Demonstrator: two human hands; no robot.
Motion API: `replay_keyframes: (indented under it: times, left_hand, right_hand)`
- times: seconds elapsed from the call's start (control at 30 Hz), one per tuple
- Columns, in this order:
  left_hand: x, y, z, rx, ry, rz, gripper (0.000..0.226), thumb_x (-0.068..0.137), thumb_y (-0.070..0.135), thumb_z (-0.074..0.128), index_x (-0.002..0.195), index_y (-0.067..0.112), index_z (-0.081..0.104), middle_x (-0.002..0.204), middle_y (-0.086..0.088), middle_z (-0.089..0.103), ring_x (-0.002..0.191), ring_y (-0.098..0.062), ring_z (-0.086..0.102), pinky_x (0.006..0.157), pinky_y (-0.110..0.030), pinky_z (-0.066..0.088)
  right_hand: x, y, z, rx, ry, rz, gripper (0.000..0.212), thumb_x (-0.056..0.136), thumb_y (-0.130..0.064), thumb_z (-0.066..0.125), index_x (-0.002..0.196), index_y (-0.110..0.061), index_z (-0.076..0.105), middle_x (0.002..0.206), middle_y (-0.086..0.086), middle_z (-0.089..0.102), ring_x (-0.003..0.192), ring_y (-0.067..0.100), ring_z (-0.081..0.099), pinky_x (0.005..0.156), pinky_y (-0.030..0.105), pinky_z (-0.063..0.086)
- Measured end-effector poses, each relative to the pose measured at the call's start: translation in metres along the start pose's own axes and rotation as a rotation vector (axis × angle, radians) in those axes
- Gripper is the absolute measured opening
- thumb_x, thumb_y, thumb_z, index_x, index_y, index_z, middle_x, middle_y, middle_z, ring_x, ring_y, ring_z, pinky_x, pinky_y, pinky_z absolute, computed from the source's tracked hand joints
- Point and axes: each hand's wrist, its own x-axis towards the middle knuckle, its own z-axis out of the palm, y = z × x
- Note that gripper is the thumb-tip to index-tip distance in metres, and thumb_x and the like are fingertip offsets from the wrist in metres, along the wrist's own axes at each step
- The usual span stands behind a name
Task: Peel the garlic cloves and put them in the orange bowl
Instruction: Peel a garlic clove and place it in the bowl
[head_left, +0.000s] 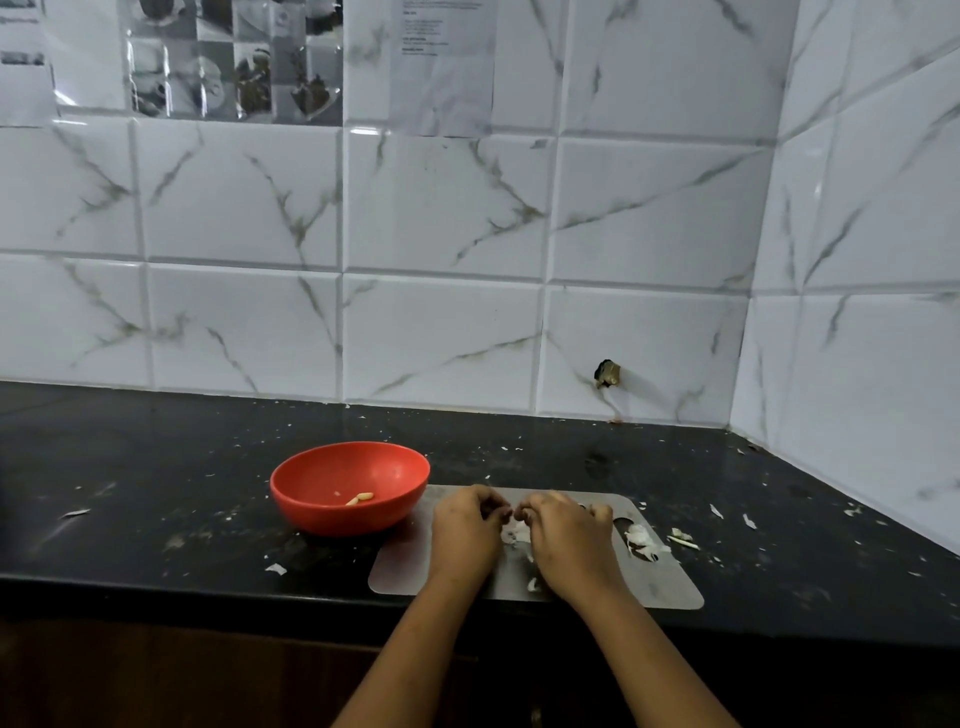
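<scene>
I have both hands over the middle of the grey cutting board (670, 587). The left hand (465, 525) and right hand (563, 530) face each other with fingers curled in tight and their tips nearly touching. Whatever sits between the fingertips is hidden from me, so I cannot tell whether either hand grips a clove. The orange bowl (337, 519) stands on the black counter (156, 467), touching the board's left edge, and one peeled clove (362, 498) lies inside it. A heap of garlic skins (640, 535) rests at the board's right end, more white scraps (514, 532) lie under my hands, and loose flakes are scattered on the counter past the board's right edge.
</scene>
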Motion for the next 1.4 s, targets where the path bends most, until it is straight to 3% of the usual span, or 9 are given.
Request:
replay_keyframes:
  times: [0.2, 0.3, 0.37, 0.57, 0.77, 0.87, 1.03, 1.17, 1.4]
  left_hand:
    - [0.003, -0.001, -0.004, -0.102, 0.058, -0.103, 0.021, 0.086, 0.004, 0.061, 0.074, 0.021, 0.061, 0.069, 0.006, 0.064, 0.067, -0.015, 0.061, 0.068, -0.023, 0.047]
    - [0.002, 0.0, -0.005, -0.161, 0.078, -0.135, 0.015, 0.087, 0.004, 0.06, 0.078, 0.016, 0.064, 0.069, 0.007, 0.064, 0.062, -0.01, 0.059, 0.062, -0.017, 0.047]
    - [0.003, 0.0, -0.006, -0.222, 0.095, -0.173, 0.012, 0.088, 0.005, 0.059, 0.081, 0.011, 0.066, 0.071, 0.001, 0.068, 0.055, -0.012, 0.056, 0.062, -0.027, 0.05]
    - [-0.002, 0.005, -0.008, -0.267, 0.081, -0.179, 0.009, 0.088, 0.007, 0.06, 0.084, 0.009, 0.068, 0.074, -0.001, 0.07, 0.056, -0.013, 0.057, 0.068, -0.033, 0.054]
    - [-0.005, 0.01, -0.009, -0.35, 0.035, -0.167, 0.008, 0.089, 0.001, 0.057, 0.088, 0.003, 0.065, 0.069, -0.001, 0.065, 0.056, -0.01, 0.053, 0.055, -0.018, 0.046]
    - [-0.005, 0.009, -0.01, -0.34, 0.022, -0.159, 0.008, 0.089, 0.001, 0.058, 0.088, 0.002, 0.066, 0.069, -0.002, 0.065, 0.055, -0.012, 0.051, 0.057, -0.023, 0.045]
    - [-0.003, 0.008, -0.008, -0.349, 0.012, -0.167, 0.008, 0.089, 0.003, 0.059, 0.087, 0.004, 0.067, 0.068, -0.001, 0.065, 0.056, -0.012, 0.05, 0.058, -0.025, 0.044]
    - [-0.004, 0.008, -0.008, -0.354, 0.004, -0.158, 0.008, 0.088, 0.002, 0.059, 0.087, 0.005, 0.067, 0.069, -0.001, 0.066, 0.058, -0.011, 0.052, 0.061, -0.025, 0.045]
    - [-0.003, 0.003, -0.007, -0.285, -0.054, -0.121, 0.018, 0.082, 0.003, 0.067, 0.08, 0.02, 0.07, 0.073, 0.003, 0.069, 0.063, -0.007, 0.058, 0.065, -0.022, 0.048]
  right_hand:
    - [-0.011, 0.007, -0.005, 0.478, 0.026, -0.094, 0.025, 0.094, -0.039, 0.048, 0.096, -0.025, 0.069, 0.094, -0.011, 0.067, 0.087, 0.005, 0.061, 0.083, 0.035, 0.049]
    - [-0.03, 0.002, -0.017, 0.337, -0.08, -0.292, 0.046, 0.087, -0.063, 0.036, 0.103, -0.031, 0.064, 0.097, -0.016, 0.061, 0.087, -0.002, 0.053, 0.082, 0.024, 0.043]
    - [-0.036, -0.001, -0.019, 0.166, -0.157, -0.371, 0.049, 0.085, -0.066, 0.036, 0.105, -0.029, 0.062, 0.096, -0.016, 0.055, 0.085, -0.001, 0.047, 0.08, 0.023, 0.036]
    - [-0.022, -0.003, -0.013, 0.204, -0.245, -0.258, 0.011, 0.089, -0.033, 0.062, 0.091, -0.023, 0.064, 0.088, -0.005, 0.054, 0.084, 0.012, 0.051, 0.077, 0.029, 0.044]
    - [-0.007, 0.001, -0.007, 0.179, -0.183, -0.158, 0.02, 0.088, -0.032, 0.064, 0.09, -0.013, 0.067, 0.091, 0.002, 0.066, 0.086, 0.016, 0.057, 0.07, 0.026, 0.038]
    - [-0.009, 0.008, -0.011, 0.302, -0.189, -0.108, 0.019, 0.089, -0.03, 0.064, 0.086, -0.013, 0.071, 0.079, -0.005, 0.067, 0.075, 0.009, 0.06, 0.07, 0.024, 0.045]
    - [-0.015, 0.014, -0.014, 0.196, -0.276, -0.152, 0.023, 0.091, -0.018, 0.061, 0.111, -0.021, 0.071, 0.113, -0.002, 0.069, 0.104, 0.011, 0.062, 0.093, 0.023, 0.047]
    - [-0.011, 0.011, -0.005, 0.137, -0.241, -0.147, 0.029, 0.087, -0.006, 0.055, 0.098, -0.023, 0.075, 0.101, 0.0, 0.072, 0.095, 0.015, 0.065, 0.086, 0.03, 0.052]
    - [0.002, 0.007, 0.002, 0.523, 0.005, 0.141, 0.017, 0.086, -0.002, 0.063, 0.089, -0.014, 0.074, 0.086, -0.002, 0.072, 0.082, 0.007, 0.067, 0.077, 0.018, 0.053]
